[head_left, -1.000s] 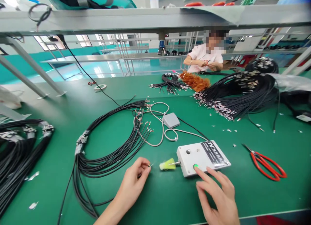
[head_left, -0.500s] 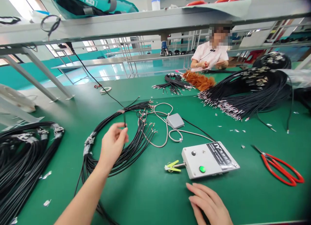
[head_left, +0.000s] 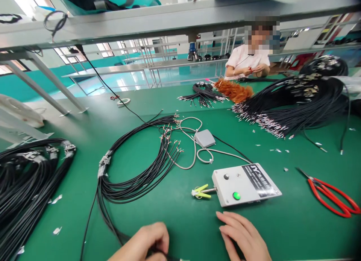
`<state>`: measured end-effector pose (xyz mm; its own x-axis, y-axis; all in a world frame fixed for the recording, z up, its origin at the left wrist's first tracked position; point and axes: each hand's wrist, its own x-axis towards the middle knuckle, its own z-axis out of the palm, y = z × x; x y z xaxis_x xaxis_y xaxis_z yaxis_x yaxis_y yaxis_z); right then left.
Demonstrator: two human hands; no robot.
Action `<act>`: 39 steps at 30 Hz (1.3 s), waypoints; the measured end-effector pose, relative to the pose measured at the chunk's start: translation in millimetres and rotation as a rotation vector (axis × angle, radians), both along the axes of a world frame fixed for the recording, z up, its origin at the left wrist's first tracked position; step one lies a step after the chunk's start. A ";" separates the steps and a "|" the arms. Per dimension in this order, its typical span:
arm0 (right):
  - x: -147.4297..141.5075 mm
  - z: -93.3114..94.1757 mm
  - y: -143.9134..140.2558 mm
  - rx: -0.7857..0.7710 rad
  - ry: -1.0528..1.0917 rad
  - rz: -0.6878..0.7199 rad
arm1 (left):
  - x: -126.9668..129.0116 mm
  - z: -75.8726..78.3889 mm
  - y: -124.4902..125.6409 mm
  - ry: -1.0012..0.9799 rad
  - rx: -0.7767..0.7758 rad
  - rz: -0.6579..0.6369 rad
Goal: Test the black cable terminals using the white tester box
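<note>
At the bottom edge, my left hand [head_left: 148, 240] is curled with its fingers bent down around a black cable [head_left: 169, 257], of which only a short piece shows beside the fingers. My right hand [head_left: 244, 236] rests just below the white machine box [head_left: 248, 185], fingers stretched out and holding nothing. That box has a green lit button, a dark knob and a yellow-green clip [head_left: 201, 191] on a metal shaft at its left. A looped bundle of black cables [head_left: 132, 189] with stripped ends lies ahead of my left hand, tied with silvery wrap.
Red-handled scissors [head_left: 332, 197] lie at the right. A grey pedal [head_left: 205, 138] sits behind the box among grey cords. Cable piles lie at the left [head_left: 31, 185] and back right [head_left: 299, 103]. A co-worker [head_left: 248, 61] sits across the table, under an overhead shelf [head_left: 158, 22].
My left hand has come down from the middle of the cable loop to the table's near edge. My right hand stays in place. The view has shifted slightly.
</note>
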<state>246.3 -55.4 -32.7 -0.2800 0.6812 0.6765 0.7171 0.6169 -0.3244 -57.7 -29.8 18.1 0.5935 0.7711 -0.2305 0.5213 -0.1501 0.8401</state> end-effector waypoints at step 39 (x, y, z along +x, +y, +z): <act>-47.6 42.8 11.8 -1.128 1.190 0.198 | 89.2 14.5 2.5 -0.156 0.066 0.223</act>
<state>198.7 -43.5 10.0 -0.1359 0.9663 -0.2185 -0.3027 -0.2505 -0.9196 31.5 -27.3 32.6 0.4321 0.8968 -0.0947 0.4128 -0.1033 0.9049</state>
